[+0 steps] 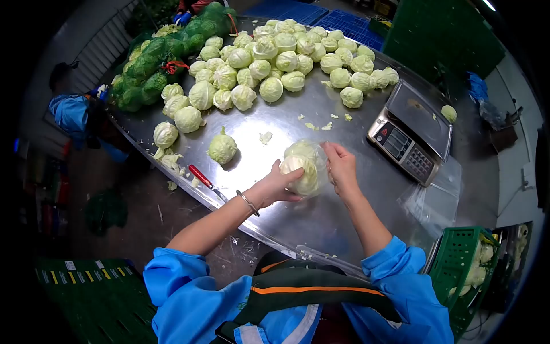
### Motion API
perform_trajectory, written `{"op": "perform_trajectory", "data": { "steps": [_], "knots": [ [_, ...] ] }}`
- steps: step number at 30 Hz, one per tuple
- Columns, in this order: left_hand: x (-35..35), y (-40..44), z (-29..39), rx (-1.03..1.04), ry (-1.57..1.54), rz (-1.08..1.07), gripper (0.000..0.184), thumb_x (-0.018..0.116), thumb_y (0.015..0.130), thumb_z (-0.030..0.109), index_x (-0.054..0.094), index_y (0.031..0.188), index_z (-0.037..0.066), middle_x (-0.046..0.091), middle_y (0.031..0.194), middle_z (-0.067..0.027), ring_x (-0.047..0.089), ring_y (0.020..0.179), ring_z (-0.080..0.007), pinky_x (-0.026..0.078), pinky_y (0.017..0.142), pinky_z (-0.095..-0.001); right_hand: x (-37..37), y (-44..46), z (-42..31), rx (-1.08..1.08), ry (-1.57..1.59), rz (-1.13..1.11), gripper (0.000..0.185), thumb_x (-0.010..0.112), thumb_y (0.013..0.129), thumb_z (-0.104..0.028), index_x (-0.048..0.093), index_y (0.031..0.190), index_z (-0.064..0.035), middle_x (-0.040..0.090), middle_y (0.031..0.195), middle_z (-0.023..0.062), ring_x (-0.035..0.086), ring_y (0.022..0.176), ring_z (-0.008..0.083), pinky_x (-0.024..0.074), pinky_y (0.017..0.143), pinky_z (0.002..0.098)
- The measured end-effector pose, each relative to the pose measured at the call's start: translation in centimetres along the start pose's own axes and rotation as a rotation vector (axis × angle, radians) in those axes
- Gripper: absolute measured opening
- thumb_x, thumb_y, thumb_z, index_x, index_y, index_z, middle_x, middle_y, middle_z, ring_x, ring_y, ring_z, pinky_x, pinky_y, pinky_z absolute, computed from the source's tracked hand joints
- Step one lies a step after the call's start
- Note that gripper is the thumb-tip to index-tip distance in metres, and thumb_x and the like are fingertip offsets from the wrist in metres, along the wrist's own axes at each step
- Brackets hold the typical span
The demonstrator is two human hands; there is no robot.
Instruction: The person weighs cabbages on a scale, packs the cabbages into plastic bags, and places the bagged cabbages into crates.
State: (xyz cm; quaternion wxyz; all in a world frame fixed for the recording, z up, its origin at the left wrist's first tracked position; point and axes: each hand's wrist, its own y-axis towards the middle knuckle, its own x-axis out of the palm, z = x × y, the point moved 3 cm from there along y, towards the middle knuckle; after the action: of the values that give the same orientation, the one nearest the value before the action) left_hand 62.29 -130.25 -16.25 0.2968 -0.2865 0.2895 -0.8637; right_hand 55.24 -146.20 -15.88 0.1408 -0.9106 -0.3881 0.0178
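Note:
A pale green cabbage [302, 163] is in my left hand [279, 186], thumb across its front and fingers around its side. Clear plastic [317, 148], which looks like a thin bag, covers at least its right side. My right hand [341, 167] is closed, pinching the plastic's edge just right of the cabbage. To the left, a single cabbage [222, 148] with a stalk sits on the metal table [258, 200]. A knife with a red handle [201, 176] lies near the table's front left edge, its blade partly behind my left forearm.
Many loose cabbages [271, 89] cover the table's far side, beside green net sacks [146, 74]. A digital scale [409, 135] stands at right, with flat clear bags [438, 198] near it. A green crate [458, 275] holds cabbages at lower right. Another person [71, 114] stands at left.

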Motion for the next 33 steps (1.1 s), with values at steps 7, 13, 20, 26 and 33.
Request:
{"op": "perform_trajectory", "data": {
  "steps": [7, 13, 20, 26, 33],
  "knots": [
    [-4.5, 0.4, 1.1, 0.508, 1.094, 0.439, 0.082, 0.061, 0.082, 0.034, 0.014, 0.139, -0.001, 0.057, 0.1, -0.0271, 0.064, 0.08, -0.0323, 0.053, 0.069, -0.0385, 0.8, -1.3, 0.0, 0.151, 0.245, 0.05, 0.021, 0.055, 0.09, -0.025, 0.061, 0.095, -0.0056, 0.042, 0.055, -0.0043, 0.029, 0.036, 0.0028, 0.0209, 0.03, 0.0207],
    [-6.4, 5.6, -3.4, 0.471, 0.623, 0.343, 0.059, 0.052, 0.09, 0.035, 0.036, 0.132, -0.003, 0.061, 0.069, -0.0127, 0.061, 0.061, -0.0199, 0.049, 0.063, -0.0314, 0.9, -0.2, 1.1, 0.206, 0.496, 0.08, 0.019, 0.052, 0.092, -0.024, 0.058, 0.094, -0.0067, 0.041, 0.056, -0.004, 0.027, 0.036, 0.0034, 0.0204, 0.03, 0.021],
    [3.0, -2.6, 6.9, 1.021, 0.545, 0.26, 0.024, 0.051, 0.091, 0.015, 0.062, 0.107, 0.001, 0.06, 0.062, -0.0086, 0.056, 0.052, -0.0096, 0.044, 0.052, -0.0255, -7.2, -4.0, -6.2, -0.148, 0.214, 0.201, 0.02, 0.052, 0.092, -0.022, 0.061, 0.094, -0.0044, 0.038, 0.05, -0.0062, 0.03, 0.036, 0.0017, 0.0224, 0.031, 0.0183],
    [10.2, 0.0, 10.7, 0.959, 0.838, 0.045, 0.025, 0.05, 0.091, 0.02, 0.065, 0.1, 0.002, 0.058, 0.06, -0.0065, 0.052, 0.047, -0.0104, 0.04, 0.046, -0.0258, -15.0, -5.4, -11.1, -0.307, -0.119, 0.287, 0.023, 0.054, 0.091, -0.022, 0.065, 0.091, -0.0023, 0.04, 0.05, -0.007, 0.033, 0.039, 0.0006, 0.0216, 0.035, 0.0186],
    [16.7, 4.0, 4.1, 1.245, 0.992, -0.034, 0.02, 0.054, 0.089, 0.019, 0.066, 0.097, 0.005, 0.061, 0.06, -0.0076, 0.052, 0.044, -0.0099, 0.043, 0.047, -0.0271, -22.6, -9.2, -7.2, -0.693, -0.664, 0.507, 0.022, 0.058, 0.088, -0.018, 0.064, 0.096, 0.0012, 0.053, 0.06, -0.0026, 0.047, 0.056, 0.003, 0.0358, 0.049, 0.0198]
  ]
}}
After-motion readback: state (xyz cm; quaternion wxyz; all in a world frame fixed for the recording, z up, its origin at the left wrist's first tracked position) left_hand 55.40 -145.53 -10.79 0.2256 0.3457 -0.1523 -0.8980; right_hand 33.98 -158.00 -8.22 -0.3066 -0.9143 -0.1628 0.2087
